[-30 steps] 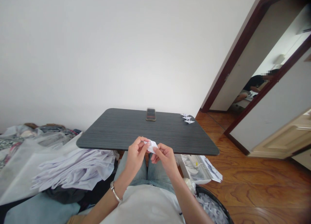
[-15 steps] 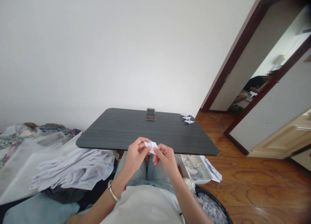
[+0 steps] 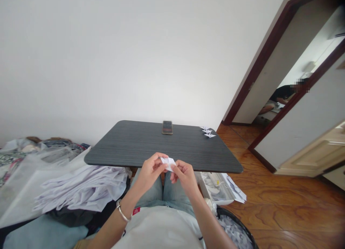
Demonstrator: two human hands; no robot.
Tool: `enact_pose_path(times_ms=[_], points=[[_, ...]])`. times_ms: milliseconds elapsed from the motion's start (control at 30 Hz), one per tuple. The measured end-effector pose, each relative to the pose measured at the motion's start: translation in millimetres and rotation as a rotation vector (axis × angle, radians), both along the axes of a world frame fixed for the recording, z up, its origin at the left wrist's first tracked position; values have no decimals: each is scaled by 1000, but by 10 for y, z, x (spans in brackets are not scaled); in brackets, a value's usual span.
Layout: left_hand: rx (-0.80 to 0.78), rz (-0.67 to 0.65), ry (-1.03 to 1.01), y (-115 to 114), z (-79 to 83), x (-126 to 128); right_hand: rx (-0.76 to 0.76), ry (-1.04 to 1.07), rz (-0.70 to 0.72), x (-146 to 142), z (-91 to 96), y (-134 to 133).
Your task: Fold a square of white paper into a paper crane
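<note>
A small folded piece of white paper (image 3: 168, 163) is held up over the near edge of the dark table (image 3: 140, 144). My left hand (image 3: 151, 171) pinches its left side between thumb and fingers. On the right side, the thumb and fingers of my right hand (image 3: 183, 173) are closed on the paper's edge. Several folded paper cranes (image 3: 208, 133) stand in a row at the table's far right corner. A phone (image 3: 167, 127) is propped at the back of the table, near the wall.
Left of me lie a pile of white cloth or paper (image 3: 83, 188) and heaped clothes (image 3: 40, 148). Below the table on the right are a box of odds and ends (image 3: 215, 188) and a dark-rimmed bin of folded paper (image 3: 234, 231). Beyond the doorway, a person (image 3: 283, 94) sits bent forward.
Both hands keep their pinch on the folded paper, with almost no movement. My left forearm with its bracelet has shifted slightly left.
</note>
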State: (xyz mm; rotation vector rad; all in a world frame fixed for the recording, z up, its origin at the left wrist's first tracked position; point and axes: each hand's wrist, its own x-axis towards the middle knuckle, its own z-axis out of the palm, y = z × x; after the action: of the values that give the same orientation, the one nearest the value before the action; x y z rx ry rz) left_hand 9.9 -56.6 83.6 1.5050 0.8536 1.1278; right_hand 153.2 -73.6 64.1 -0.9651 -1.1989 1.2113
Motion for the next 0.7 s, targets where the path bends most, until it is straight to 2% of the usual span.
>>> enact_pose_path(times_ms=[400, 700], points=[[-36, 53, 54, 24, -62, 8, -45, -88, 25, 10, 13, -7], [-61, 41, 12, 52, -27, -30, -87, -30, 242, 138, 45, 8]])
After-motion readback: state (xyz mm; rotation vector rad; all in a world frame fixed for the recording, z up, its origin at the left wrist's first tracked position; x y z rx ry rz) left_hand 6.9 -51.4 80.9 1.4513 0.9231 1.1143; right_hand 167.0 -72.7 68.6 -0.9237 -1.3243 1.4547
